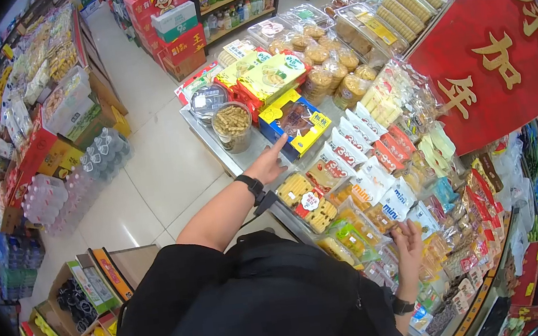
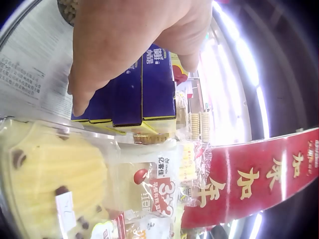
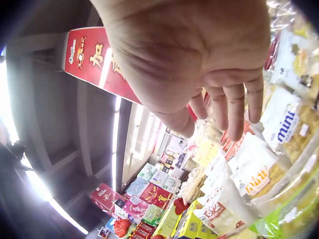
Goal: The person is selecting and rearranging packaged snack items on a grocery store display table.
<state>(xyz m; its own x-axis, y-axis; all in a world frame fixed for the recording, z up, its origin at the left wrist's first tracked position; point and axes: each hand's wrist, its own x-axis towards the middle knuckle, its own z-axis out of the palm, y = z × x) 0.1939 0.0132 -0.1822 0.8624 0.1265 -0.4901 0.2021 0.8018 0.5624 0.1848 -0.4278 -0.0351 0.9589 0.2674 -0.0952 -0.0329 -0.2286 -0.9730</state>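
Note:
My left hand [image 1: 267,165] reaches forward with its index finger stretched out, the fingertip right at the near edge of a blue and yellow food box [image 1: 309,137] with a window on top. In the left wrist view, the thumb and fingers spread over the dark blue sides of boxes [image 2: 158,92]. Over the rows of bagged snacks hovers my right hand [image 1: 409,249], its fingers relaxed and slightly bent, with nothing held. Below it are white "mini" packs [image 1: 394,203]. A clear pack of yellow cake with dark spots [image 1: 306,200] lies near my left wrist.
Left of the box stands a clear tub of brown sticks [image 1: 232,124], with yellow-green bags [image 1: 271,77] behind. Bagged round pastries [image 1: 322,81] lie farther back. A red sign [image 1: 491,60] borders the display on the right. Bottled drinks [image 1: 106,151] stand across the aisle.

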